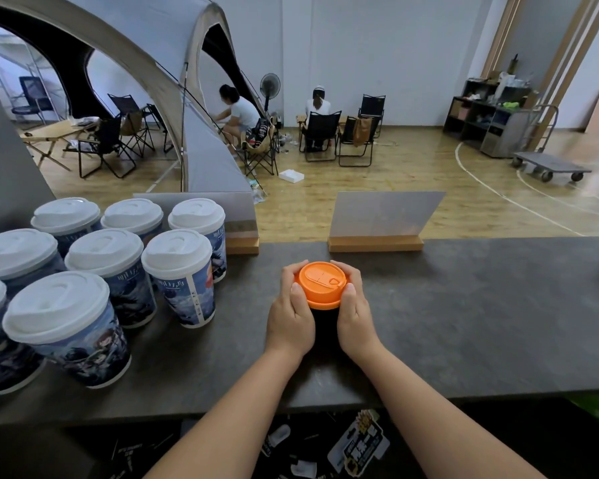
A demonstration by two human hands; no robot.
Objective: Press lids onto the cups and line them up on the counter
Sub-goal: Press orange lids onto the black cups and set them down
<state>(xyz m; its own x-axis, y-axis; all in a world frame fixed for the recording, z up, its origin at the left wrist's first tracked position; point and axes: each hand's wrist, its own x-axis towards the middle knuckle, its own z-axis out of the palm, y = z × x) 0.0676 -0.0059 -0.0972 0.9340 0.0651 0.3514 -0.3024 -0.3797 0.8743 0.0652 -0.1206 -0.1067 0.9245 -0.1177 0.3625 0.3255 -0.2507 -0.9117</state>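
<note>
A dark cup (pixel 325 326) with an orange lid (pixel 321 284) stands upright in the middle of the dark counter (pixel 464 323). My left hand (pixel 291 312) wraps its left side and my right hand (pixel 357 316) wraps its right side, with both thumbs resting on the lid's rim. The cup's body is mostly hidden between my palms. At the left, several printed cups with white lids (pixel 177 257) stand close together in rows.
Two clear sign holders on wooden bases (pixel 377 243) stand along the counter's far edge. Beyond it lies a wooden gym floor with folding chairs, a tent, two seated people, a shelf and a flat trolley. Packets lie on a shelf below the counter.
</note>
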